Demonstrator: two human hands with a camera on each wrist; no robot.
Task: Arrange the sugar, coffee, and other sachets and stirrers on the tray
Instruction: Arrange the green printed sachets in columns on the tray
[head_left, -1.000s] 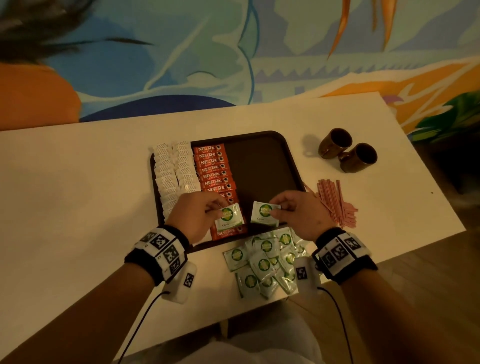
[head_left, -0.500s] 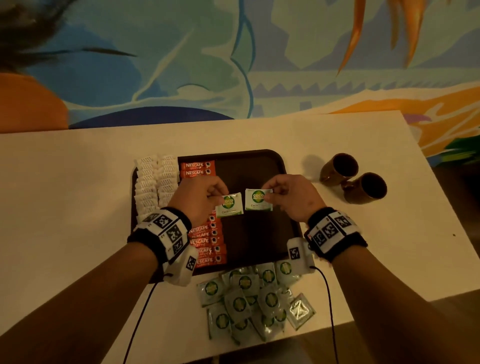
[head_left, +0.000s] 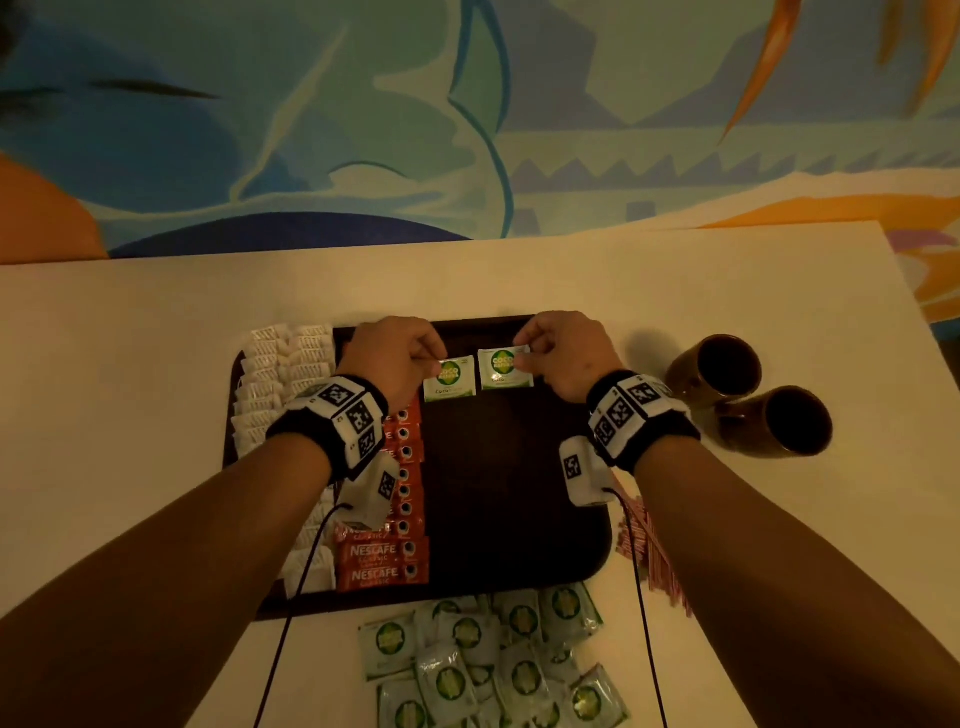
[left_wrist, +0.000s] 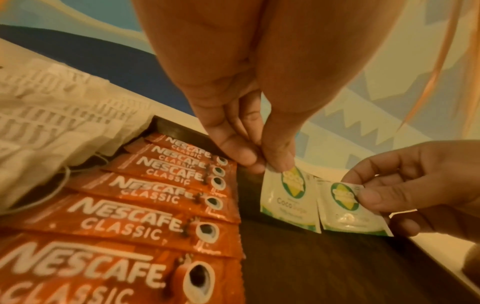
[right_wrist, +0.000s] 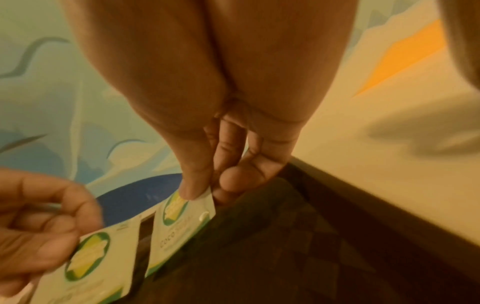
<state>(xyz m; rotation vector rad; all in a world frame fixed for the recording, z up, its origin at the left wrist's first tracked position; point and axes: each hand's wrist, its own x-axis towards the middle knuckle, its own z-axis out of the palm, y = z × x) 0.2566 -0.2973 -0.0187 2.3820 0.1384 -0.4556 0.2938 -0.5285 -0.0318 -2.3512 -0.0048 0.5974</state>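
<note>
Here both hands work at the far end of the tray, each with one green-and-white sachet pinched by its top edge. The left hand holds the left sachet between thumb and fingertips, so that the packet hangs down toward the person with its lower edge at or just above the dark tray floor; I cannot tell whether it touches. The right hand pinches the right sachet the same way at its upper right corner. The two packets sit side by side, nearly touching, with a thin dark gap between them in the wrist views, and their printed faces point up. The left sachet lies just right of the column of red coffee sticks, which runs front to back beside the white sugar sachets. The move ahead probably turns on this: each packet lies directly below its own hand, so both need only be laid flat to start a new pair of columns at the tray's far edge. The loose pile of green sachets waits on the desk nearest the person, the pink stirrers are off the tray's right edge, and two brown cups stand farther right.
</note>
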